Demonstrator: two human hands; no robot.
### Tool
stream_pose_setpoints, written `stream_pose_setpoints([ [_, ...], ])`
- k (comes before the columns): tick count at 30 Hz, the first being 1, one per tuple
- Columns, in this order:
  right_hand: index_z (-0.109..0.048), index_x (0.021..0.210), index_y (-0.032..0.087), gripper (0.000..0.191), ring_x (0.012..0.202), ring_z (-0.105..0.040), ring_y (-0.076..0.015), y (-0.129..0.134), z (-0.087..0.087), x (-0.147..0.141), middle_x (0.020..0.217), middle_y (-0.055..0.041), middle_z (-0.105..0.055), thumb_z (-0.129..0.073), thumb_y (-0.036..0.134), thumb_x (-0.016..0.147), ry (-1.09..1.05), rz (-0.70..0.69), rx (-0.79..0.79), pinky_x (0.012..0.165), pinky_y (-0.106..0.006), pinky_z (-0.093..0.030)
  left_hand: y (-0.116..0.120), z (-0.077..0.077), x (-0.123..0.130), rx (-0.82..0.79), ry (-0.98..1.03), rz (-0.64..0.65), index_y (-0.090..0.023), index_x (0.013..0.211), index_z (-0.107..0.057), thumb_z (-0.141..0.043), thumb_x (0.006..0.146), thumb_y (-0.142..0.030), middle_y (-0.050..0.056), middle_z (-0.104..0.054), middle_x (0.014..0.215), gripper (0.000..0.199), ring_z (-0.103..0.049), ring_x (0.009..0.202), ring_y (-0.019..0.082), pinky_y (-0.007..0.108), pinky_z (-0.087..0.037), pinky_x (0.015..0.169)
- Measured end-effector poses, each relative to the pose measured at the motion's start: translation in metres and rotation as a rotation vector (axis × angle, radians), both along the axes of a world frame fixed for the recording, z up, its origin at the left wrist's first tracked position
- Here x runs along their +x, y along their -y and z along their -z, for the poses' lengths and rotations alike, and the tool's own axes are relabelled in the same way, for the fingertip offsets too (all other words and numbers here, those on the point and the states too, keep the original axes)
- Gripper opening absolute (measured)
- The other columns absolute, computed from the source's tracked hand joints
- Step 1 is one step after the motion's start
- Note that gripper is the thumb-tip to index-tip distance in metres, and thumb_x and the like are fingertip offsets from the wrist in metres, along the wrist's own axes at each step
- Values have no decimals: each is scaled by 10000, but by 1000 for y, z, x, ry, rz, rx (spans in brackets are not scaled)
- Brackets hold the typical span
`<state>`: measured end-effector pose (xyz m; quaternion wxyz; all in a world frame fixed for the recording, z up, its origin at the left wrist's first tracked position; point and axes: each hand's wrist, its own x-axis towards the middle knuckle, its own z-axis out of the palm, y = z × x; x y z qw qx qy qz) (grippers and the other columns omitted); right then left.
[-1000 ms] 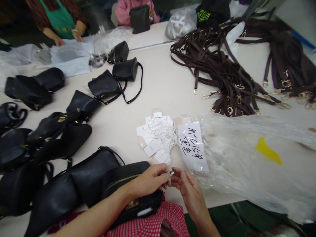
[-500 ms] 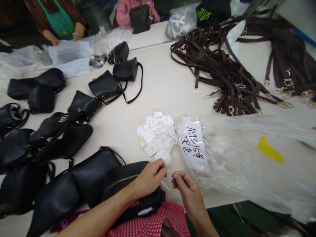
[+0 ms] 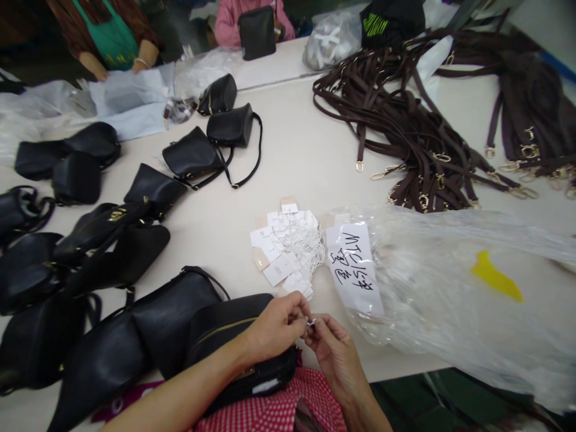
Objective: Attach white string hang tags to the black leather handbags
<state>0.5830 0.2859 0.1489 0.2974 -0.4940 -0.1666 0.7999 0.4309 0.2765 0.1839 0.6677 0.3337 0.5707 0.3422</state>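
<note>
To our right we see a heap of gold-clasped dark brown straps [image 3: 405, 123]; beyond it, a clear bag of white pieces [image 3: 333, 43] beside a green-lettered black item [image 3: 409, 18]; farther left, a co-worker's green apron [image 3: 112, 39].

Pale tabletop [image 3: 288, 147], dark green floor [image 3: 407, 393]

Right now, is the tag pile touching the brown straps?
Apart: the head view shows pale table between the tag pile and the brown straps.
</note>
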Motion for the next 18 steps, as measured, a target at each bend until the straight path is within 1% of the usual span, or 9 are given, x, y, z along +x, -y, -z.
stream_pose_setpoints([
  [4,-753,751,174,300,614,-532,-107,2,-1,-2,689,-17,-676,-881,418,630,-7,-2,-28,571,-203,-461,0,-1,-2,40,-124,7,-173,831,-541,-483,717,-81,-77,-511,576,157,-438,514,80,198,-300,488],
  [10,-747,714,185,287,652,-566,-108,2,-4,-8,705,-6,-684,-897,405,608,-19,60,-41,585,-186,-481,1,-3,-1,73,-184,12,-178,830,-545,-469,746,-77,-44,-583,624,151,-530,567,108,205,-336,517],
  [13,-742,713,196,258,633,-572,-102,3,-4,-11,685,7,-680,-890,387,625,-37,88,-38,579,-182,-490,0,-2,-1,83,-208,7,-184,826,-535,-470,760,-86,-44,-588,619,135,-542,567,112,209,-348,524],
  [18,-732,697,206,255,710,-642,-134,4,-4,-16,725,-5,-720,-900,379,613,-78,126,-84,649,-211,-547,1,0,-1,116,-230,-2,-193,841,-526,-476,780,-110,-54,-578,623,115,-534,559,106,209,-351,528],
])
